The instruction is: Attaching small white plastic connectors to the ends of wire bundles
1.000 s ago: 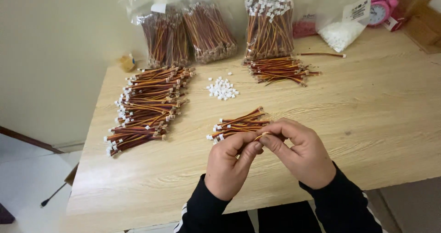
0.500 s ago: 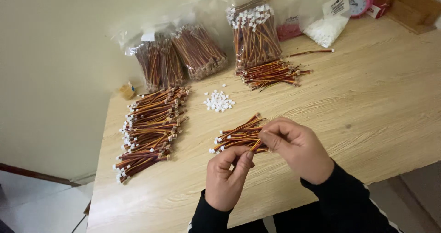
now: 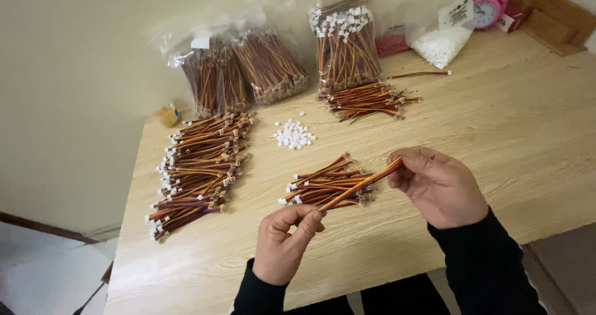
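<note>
- We see the left hand (image 3: 284, 243) curled, fingertips pinched on the lower end of one cable (image 3: 360, 185).
- Right hand (image 3: 441, 186) loosely closed, fingers gripping the cable's upper end.
- Cable held taut above the small pile (image 3: 323, 188) on the table (image 3: 509, 135); long axis runs lower-left to upper-right.

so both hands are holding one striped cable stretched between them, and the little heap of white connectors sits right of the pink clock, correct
Not quite. In the head view the left hand and right hand do hold one striped cable between them, but the heap of white connectors lies well left of the pink clock, near the table's middle.
</note>
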